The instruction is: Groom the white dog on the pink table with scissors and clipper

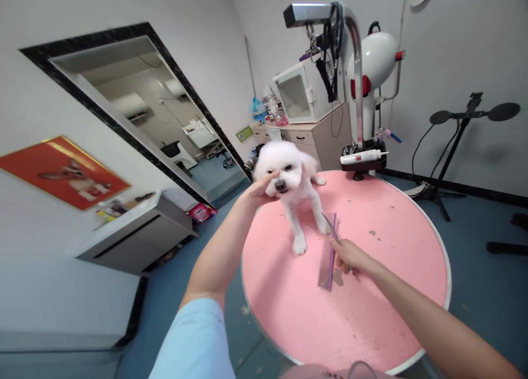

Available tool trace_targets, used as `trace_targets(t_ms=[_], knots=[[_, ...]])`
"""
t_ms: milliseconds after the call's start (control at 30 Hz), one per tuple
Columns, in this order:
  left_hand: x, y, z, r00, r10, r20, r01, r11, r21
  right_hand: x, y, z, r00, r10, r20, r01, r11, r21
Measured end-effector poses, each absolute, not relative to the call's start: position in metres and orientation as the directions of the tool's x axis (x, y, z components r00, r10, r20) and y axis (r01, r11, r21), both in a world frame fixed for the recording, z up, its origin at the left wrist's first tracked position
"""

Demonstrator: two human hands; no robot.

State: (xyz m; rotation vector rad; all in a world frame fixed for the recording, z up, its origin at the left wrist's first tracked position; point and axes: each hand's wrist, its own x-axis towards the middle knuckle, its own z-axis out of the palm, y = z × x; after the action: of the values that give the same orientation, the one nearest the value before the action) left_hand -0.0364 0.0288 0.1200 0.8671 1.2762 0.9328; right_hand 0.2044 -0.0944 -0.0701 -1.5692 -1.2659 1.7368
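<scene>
A small white fluffy dog [303,189] sits on a round pink grooming table [396,291], its front legs straight and its face toward me. My left hand [264,191] cups the side of its muzzle, thumb above and fingers below. In my right hand [348,256] are grooming scissors [332,229], blades pointing up and left toward a front paw. A long metal comb [326,258] with a purple spine is at the fingers of that same hand. How the fingers sit in the scissor handles is partly hidden.
Behind the dog rises a metal grooming arm [358,82] with hanging straps, and a tray at its base holds a white tube [363,157]. Farther back stand a white dryer [373,57], a white cabinet [297,90] and a black stand [454,142]. Loose hair dots the tabletop.
</scene>
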Motion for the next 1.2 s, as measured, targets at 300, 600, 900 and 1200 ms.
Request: trace_targets(t_ms=[300, 600, 900, 1200], knots=[[-0.032, 0.007, 0.128, 0.04, 0.907, -0.42, -0.068, 0.421, 0.904, 0.146, -0.099, 0.006, -0.646, 0.706, -0.291, -0.395, -0.635, -0.664], [-0.04, 0.001, 0.123, 0.033, 0.903, -0.428, -0.028, 0.429, 0.903, 0.071, -0.103, 0.063, -0.493, 0.866, -0.088, -0.699, -0.454, -0.553], [-0.042, 0.002, 0.121, 0.072, 0.905, -0.42, -0.051, 0.424, 0.904, 0.067, -0.098, 0.069, -0.46, 0.885, -0.066, -0.696, -0.406, -0.592], [-0.041, -0.002, 0.124, 0.077, 0.901, -0.426, -0.046, 0.43, 0.901, 0.061, -0.097, 0.062, -0.468, 0.883, -0.027, -0.712, -0.396, -0.581]])
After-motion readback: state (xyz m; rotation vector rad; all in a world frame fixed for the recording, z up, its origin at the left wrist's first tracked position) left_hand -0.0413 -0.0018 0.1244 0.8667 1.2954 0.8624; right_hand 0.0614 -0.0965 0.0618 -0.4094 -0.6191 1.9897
